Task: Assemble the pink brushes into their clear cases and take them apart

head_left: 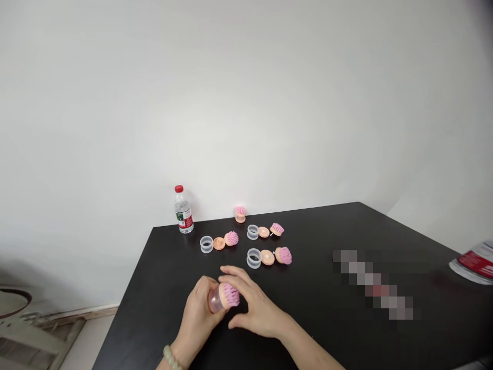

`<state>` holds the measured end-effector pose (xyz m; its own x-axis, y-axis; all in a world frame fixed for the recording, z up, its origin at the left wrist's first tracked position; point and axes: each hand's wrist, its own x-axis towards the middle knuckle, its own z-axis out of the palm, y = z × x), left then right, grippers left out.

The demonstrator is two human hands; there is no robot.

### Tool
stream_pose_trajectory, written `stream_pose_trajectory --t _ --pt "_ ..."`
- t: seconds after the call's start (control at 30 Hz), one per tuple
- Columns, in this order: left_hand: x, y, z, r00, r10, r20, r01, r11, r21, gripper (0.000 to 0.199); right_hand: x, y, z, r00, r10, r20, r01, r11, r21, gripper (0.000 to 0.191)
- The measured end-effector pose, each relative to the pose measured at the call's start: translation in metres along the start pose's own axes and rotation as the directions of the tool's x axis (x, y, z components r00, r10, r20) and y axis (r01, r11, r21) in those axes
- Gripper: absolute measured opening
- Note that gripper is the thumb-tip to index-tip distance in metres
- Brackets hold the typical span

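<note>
Your left hand [200,308] clamps clear body of pink-bristled brush [230,296]; your right hand [256,308] curves around bristles, fingers and thumb apart, above black surface [162,288].

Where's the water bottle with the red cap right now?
In the head view, the water bottle stands upright at the table's far left corner, close to the wall, behind the leftmost clear ring.

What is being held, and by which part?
A pink-bristled brush, by its translucent body, in the left hand; right hand contact is unclear.
</note>
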<state>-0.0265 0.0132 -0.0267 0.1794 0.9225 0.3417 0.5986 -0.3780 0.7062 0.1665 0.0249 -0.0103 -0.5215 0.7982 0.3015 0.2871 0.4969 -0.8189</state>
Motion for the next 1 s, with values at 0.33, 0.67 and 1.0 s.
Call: stream_pose_trajectory --t 0.33,0.67,1.0 --pt "-0.003 -0.01 0.005 0.984 0.157 -0.079 -0.147 0.982 0.123 0.017 0.001 0.001 0.005 0.995 0.092 -0.049 -0.091 0.996 0.012 0.058" --pt "-0.004 -0.011 0.006 0.98 0.189 -0.062 -0.178 0.971 0.157 0.021 0.002 0.005 0.01 0.987 0.125 -0.097 -0.123 0.992 0.028 0.053" --pt "-0.004 -0.009 0.005 0.984 0.176 -0.032 -0.169 0.973 0.155 0.026 0.003 0.003 0.012 0.981 0.167 -0.094 -0.167 0.986 0.007 0.045"
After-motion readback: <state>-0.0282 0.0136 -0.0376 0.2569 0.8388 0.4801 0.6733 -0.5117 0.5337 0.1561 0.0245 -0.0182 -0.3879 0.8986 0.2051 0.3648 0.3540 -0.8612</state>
